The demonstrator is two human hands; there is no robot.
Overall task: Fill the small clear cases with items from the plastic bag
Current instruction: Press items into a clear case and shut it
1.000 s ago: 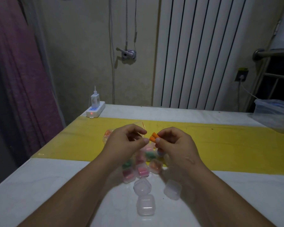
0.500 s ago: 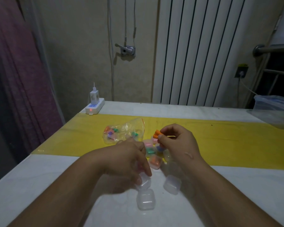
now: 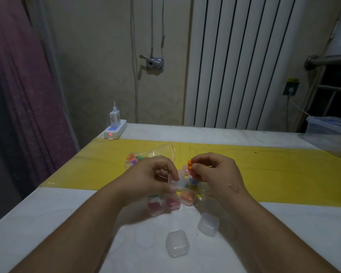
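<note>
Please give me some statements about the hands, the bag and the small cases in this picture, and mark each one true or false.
1. The right hand pinches orange items. True.
2. The left hand is empty. False: its grip holds a clear case.
3. The plastic bag lies on the yellow strip. True.
4. All cases on the table are filled. False: two empty cases lie nearest the camera.
</note>
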